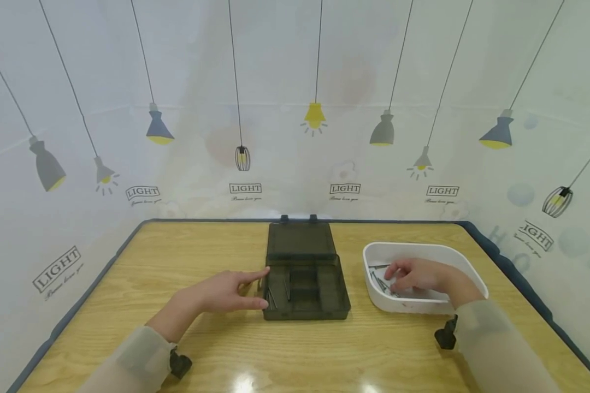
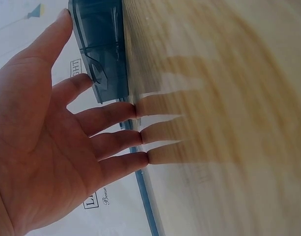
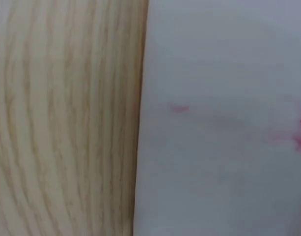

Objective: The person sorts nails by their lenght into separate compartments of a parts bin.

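Observation:
A dark translucent compartment box (image 1: pixel 319 314) lies with its lid (image 1: pixel 300 240) raised at the back. Several thin metal screws or nails (image 1: pixel 271 297) lie in its left compartments. My left hand (image 1: pixel 221 292) is beside the box, fingers spread, with thumb and index fingertip at its left wall; the left wrist view shows its palm and straight fingers. My right hand (image 1: pixel 423 275) reaches into a white plastic bin (image 1: pixel 423 305), its bent fingertips over several metal screws or nails (image 1: pixel 381 281). Thumb and index finger stand apart, and nothing shows between them.
Box and bin stand on a wood-grain table (image 1: pixel 187 338), with the bin to the right of the box. A pale curtain (image 1: pixel 275 65) printed with lamps surrounds the table's back and sides. The bin's outer wall (image 3: pixel 219 172) fills much of the right wrist view.

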{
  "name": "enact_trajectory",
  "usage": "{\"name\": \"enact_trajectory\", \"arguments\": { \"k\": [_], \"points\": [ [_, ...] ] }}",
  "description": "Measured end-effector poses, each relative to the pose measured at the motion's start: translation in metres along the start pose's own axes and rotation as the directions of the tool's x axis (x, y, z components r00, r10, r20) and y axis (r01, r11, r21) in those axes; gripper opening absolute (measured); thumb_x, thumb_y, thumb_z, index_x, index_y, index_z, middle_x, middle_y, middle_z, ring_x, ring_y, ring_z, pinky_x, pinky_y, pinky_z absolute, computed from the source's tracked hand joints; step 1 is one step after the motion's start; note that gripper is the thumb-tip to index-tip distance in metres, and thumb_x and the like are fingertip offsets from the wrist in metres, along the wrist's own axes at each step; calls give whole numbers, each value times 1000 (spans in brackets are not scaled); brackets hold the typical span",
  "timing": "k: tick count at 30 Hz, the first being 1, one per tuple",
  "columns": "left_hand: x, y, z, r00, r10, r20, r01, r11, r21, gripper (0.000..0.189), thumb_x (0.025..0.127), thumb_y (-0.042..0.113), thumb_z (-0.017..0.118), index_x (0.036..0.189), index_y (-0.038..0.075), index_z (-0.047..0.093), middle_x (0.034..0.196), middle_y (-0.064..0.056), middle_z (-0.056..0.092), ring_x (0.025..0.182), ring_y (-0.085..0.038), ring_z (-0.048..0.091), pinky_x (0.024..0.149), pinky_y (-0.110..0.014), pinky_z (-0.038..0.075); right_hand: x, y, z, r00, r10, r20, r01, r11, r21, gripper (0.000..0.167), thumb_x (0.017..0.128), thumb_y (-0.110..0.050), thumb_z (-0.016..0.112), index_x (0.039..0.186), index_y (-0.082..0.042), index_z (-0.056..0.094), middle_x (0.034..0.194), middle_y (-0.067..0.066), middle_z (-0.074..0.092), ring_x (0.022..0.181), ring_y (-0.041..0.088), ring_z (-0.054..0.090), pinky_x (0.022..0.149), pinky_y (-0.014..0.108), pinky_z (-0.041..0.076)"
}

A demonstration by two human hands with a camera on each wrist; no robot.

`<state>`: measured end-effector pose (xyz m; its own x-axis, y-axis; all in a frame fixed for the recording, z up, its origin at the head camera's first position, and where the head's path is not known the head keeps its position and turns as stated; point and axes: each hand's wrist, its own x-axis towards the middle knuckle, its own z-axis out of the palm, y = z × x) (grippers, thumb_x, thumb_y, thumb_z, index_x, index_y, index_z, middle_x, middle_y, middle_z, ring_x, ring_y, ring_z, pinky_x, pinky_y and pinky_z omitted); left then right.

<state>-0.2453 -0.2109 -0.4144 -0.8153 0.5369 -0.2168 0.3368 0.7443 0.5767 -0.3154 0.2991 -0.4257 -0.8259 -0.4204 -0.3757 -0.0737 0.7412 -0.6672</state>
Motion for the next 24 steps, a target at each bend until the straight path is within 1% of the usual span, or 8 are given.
{"name": "enact_trajectory", "arguments": {
  "k": [2, 7, 10, 12, 15, 19, 20, 24],
  "points": [
    [0, 0, 0, 1000, 1, 4, -1, 1000, 0, 91, 101, 67, 70, 175, 31, 31, 85, -7, 64, 56, -13, 32, 85, -42, 47, 0, 1, 0, 1000, 10, -2, -10, 1000, 19, 31, 100, -21, 78, 127, -9, 70, 113, 5, 65, 99, 23, 51, 85, 36, 41],
    [1, 0, 0, 1000, 9, 7, -9, 1000, -2, 91, 101, 66, 70, 175, 31, 31, 87, -3, 63, 54, -11, 31, 75, -36, 45, 0, 4, 0, 1000, 17, -7, -17, 999, 50, 29, 101, -21, 76, 127, -8, 72, 116, 5, 69, 100, 23, 53, 87, 36, 43],
    [1, -1, 0, 1000, 13, 6, -13, 1000, -1, 91, 101, 66, 70, 175, 31, 31, 90, -7, 66, 54, -11, 34, 72, -36, 45, 0, 5, -1, 1000, 14, -8, -14, 998, 60, 31, 100, -21, 78, 127, -8, 72, 115, 5, 69, 100, 23, 53, 86, 36, 43],
    [1, -1, 0, 1000, 15, -1, -15, 1000, -4, 91, 101, 66, 71, 175, 31, 32, 109, -11, 74, 54, -12, 36, 75, -37, 47, 0, 5, -1, 1000, 22, -16, -21, 997, 69, 30, 100, -21, 79, 126, -9, 72, 113, 4, 68, 98, 22, 52, 84, 35, 43],
    [1, -1, -1, 1000, 10, -7, -10, 1000, -6, 90, 101, 66, 70, 175, 32, 32, 122, -16, 75, 56, -12, 37, 82, -40, 48, 0, 5, -1, 1000, 3, -22, -2, 998, 59, 28, 101, -19, 77, 126, -7, 72, 110, 4, 67, 96, 22, 52, 82, 34, 42],
    [1, -1, -1, 1000, 8, -5, -8, 1000, -2, 90, 101, 66, 71, 175, 31, 32, 111, -13, 74, 56, -12, 38, 82, -40, 48, -1, 5, -1, 999, -9, -36, 11, 999, 44, 24, 102, -16, 76, 123, -6, 73, 109, 4, 68, 95, 22, 52, 83, 35, 42],
    [1, -1, -1, 1000, 10, -3, -10, 1000, -3, 91, 101, 66, 71, 175, 31, 32, 108, -16, 74, 55, -12, 37, 79, -40, 48, -1, 5, -1, 999, -7, -40, 9, 999, 42, 23, 102, -15, 76, 122, -6, 73, 109, 4, 69, 95, 22, 53, 84, 34, 42],
    [2, -2, 1, 1000, 20, -12, -20, 1000, -1, 91, 101, 66, 71, 175, 30, 33, 142, -17, 71, 57, -11, 40, 82, -39, 48, -2, 5, -1, 999, -9, -48, 9, 1000, 10, 20, 102, -14, 76, 120, -5, 74, 110, 5, 71, 96, 20, 55, 86, 34, 43]
  ]
}}
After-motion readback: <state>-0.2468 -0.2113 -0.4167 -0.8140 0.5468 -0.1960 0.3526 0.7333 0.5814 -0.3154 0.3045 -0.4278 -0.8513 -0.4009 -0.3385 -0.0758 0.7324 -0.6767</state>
